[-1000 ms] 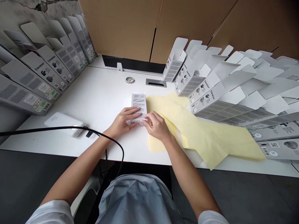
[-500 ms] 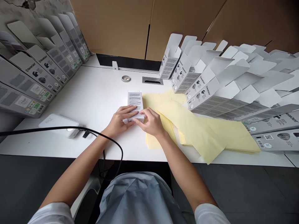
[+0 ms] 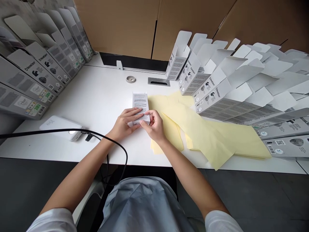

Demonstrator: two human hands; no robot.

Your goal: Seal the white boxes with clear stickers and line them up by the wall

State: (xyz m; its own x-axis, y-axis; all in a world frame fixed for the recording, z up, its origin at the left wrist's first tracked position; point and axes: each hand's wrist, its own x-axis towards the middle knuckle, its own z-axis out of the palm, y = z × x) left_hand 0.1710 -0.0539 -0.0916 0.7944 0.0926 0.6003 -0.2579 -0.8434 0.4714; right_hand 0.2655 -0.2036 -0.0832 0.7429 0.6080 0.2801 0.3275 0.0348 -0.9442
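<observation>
A small white box (image 3: 140, 101) with printed text lies on the white table in front of me. My left hand (image 3: 124, 124) rests on its left side, with the fingers stretched flat across the printed face. At the box's right edge is my right hand (image 3: 154, 125), its fingers curled and the thumb and index finger close together on the lower right part of the box. Yellow sheets (image 3: 210, 137) lie just right of the box, partly beside my right wrist.
Many upright grey-white boxes with raised flaps (image 3: 217, 93) stand at the right, and more boxes (image 3: 45, 69) at the left. A white power bank (image 3: 60, 127) and a black cable (image 3: 96, 132) are at the left front. A metal ring (image 3: 130, 79) lies further back.
My right hand has shifted slightly, and its fingers have curled in more at the box's right edge. My left hand stays flat on the box. The view has moved a little.
</observation>
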